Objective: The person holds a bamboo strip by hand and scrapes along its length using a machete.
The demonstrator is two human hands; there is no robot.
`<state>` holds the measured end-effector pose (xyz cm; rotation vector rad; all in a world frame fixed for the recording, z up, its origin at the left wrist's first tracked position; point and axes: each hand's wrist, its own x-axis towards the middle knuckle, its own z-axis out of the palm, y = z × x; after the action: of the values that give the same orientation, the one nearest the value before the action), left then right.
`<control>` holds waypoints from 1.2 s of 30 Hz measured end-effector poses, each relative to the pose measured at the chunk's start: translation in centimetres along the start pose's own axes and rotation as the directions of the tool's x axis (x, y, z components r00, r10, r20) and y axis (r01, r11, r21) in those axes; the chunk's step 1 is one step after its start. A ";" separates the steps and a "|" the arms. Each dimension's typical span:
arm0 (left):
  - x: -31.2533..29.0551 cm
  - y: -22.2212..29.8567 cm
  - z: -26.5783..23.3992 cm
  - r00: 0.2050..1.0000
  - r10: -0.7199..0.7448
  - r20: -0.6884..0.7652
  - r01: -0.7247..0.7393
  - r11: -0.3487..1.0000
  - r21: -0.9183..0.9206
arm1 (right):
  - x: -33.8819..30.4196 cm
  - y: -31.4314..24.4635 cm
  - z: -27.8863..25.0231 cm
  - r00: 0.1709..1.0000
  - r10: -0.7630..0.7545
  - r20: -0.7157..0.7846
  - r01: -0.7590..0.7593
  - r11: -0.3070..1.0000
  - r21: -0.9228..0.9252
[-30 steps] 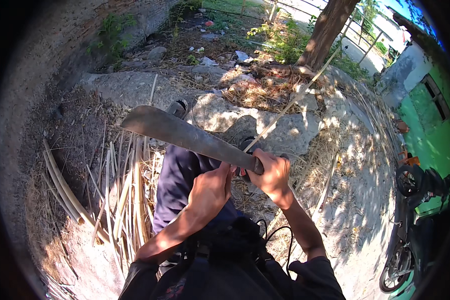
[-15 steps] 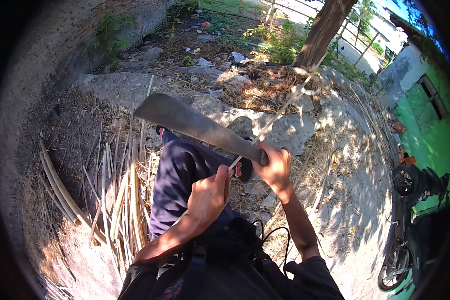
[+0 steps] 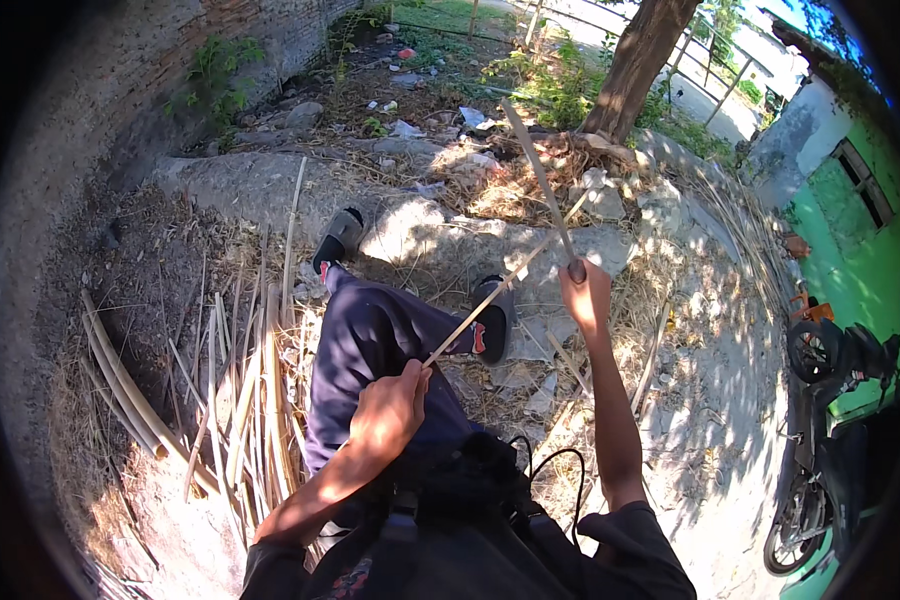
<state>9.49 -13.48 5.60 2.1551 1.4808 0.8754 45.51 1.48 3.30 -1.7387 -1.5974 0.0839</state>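
Note:
My left hand (image 3: 388, 408) is closed around the near end of a thin, pale bamboo strip (image 3: 485, 305), which slants up and away to the right above my legs. My right hand (image 3: 585, 297) grips the handle of a machete (image 3: 538, 170). Its blade now shows almost edge-on, pointing away and slightly left. The blade crosses the far part of the strip; whether the two touch I cannot tell. Beyond the blade, the strip's tip still shows.
Split bamboo pieces (image 3: 268, 390) lie piled at my left, with longer curved ones (image 3: 120, 370) beside them. My dark-trousered legs and sandals (image 3: 495, 320) are below the strip. A tree trunk (image 3: 642, 65) rises ahead; a motorcycle (image 3: 805, 500) stands at the right by a green wall (image 3: 850, 290).
My right hand has moved right and away, and the machete has swung from lying broadside across to pointing ahead. My left hand has drawn slightly back and left with the strip.

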 end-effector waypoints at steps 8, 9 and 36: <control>-2.7 -7.4 -1.3 0.988 -0.108 -0.113 0.124 0.980 0.153 | -7.3 14.5 1.9 0.592 0.745 0.309 -0.699 0.284 0.656; -2.2 -7.7 -1.1 0.991 -0.101 -0.090 0.108 0.991 0.074 | -9.5 14.8 2.0 0.564 0.766 0.307 -0.710 0.260 0.655; 6.3 0.3 5.4 0.950 0.194 0.243 0.030 0.721 -0.692 | -10.0 -7.5 -1.6 0.935 -0.292 0.201 0.296 0.955 0.008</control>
<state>14.98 -7.58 3.55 1.6796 0.7266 0.8935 37.98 -8.58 4.32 -1.5264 -1.9979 0.0979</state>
